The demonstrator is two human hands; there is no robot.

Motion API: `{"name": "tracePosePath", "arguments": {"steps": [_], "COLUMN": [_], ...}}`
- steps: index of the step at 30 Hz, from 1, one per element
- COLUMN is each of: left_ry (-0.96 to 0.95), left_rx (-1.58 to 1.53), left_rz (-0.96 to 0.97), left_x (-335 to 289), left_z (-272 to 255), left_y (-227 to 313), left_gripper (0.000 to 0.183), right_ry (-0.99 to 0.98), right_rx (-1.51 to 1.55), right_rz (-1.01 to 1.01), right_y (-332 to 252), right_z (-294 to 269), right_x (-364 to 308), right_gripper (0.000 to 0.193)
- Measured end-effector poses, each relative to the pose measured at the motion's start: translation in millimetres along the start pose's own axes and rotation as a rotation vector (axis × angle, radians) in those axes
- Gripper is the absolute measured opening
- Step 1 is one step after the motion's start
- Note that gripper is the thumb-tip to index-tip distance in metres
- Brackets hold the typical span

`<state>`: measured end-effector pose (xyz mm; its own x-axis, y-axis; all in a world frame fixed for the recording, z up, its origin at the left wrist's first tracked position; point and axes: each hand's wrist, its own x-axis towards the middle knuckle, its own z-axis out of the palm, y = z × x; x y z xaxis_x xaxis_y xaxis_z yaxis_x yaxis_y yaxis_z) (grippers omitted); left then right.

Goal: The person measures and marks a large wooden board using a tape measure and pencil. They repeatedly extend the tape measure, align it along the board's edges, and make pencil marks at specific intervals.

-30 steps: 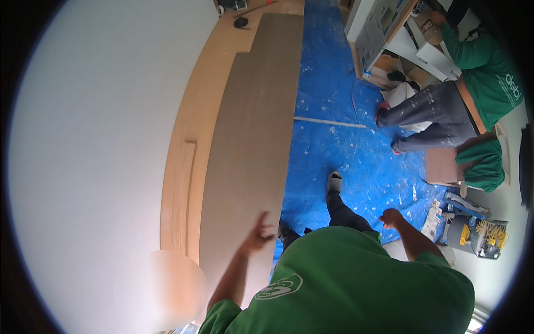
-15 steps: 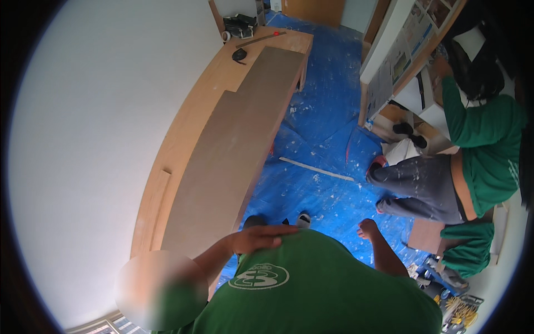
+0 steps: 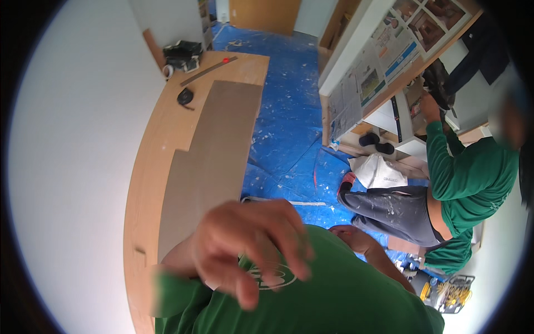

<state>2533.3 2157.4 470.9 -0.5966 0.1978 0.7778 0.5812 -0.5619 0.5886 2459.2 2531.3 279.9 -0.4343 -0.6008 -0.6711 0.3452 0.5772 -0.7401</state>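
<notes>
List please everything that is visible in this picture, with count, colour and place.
board: 1, grey-brown, on the wood floor by the wall
wood floor: 1 strip, light brown, along the white wall
tarp: 1, blue, paint-spotted, centre
tape measure: 1, black, on the wood floor
ruler: 1, long, far end of the floor
co-worker: 1, green shirt, crouched at right
left hand: 1, empty, raised near the camera
right hand: 1, low, beside the green shirt

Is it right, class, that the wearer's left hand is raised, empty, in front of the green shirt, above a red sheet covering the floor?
Not quite. The head view shows the left hand raised and empty before the green shirt, but the floor sheet is blue, spattered with white, not red.
</notes>
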Motion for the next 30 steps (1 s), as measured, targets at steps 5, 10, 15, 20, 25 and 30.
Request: {"name": "tracePosePath", "arguments": {"steps": [5,10,15,20,25,30], "left_ry": [0.072,0.180,0.626,1.179,1.943,2.255], "left_rx": [-0.044,0.179,0.066,0.401,-0.049,0.286], "left_rz": [0.286,0.487,0.506,-0.159,-0.824,-1.444], "left_x": [91.2,108.9,75.5,-68.7,-152.0,-117.7], "left_z": [-38.4,-117.7,-173.8,-245.0,-163.1,-97.0], "left_y": [8.7,-5.8,45.3,-12.2,-181.6,-257.3], "left_gripper": [0.058,0.058,0.024,0.030,0.041,0.039], "right_ry": [0.049,0.228,-0.085,-0.297,-0.430,-0.485], "right_rx": [0.488,0.243,0.007,-0.456,-1.032,-1.477], "right_rz": [-0.281,-0.174,-0.308,-0.655,-0.921,-1.081], "right_y": [-102.7,-207.6,-235.2,-332.7,-425.1,-454.4], "right_z": [-73.7,-63.3,-63.1,-11.5,136.5,153.4], "right_x": [58.3,186.3,376.8,561.9,726.6,889.1], "right_gripper": [0.019,0.007,0.023,0.022,0.040,0.083]}}
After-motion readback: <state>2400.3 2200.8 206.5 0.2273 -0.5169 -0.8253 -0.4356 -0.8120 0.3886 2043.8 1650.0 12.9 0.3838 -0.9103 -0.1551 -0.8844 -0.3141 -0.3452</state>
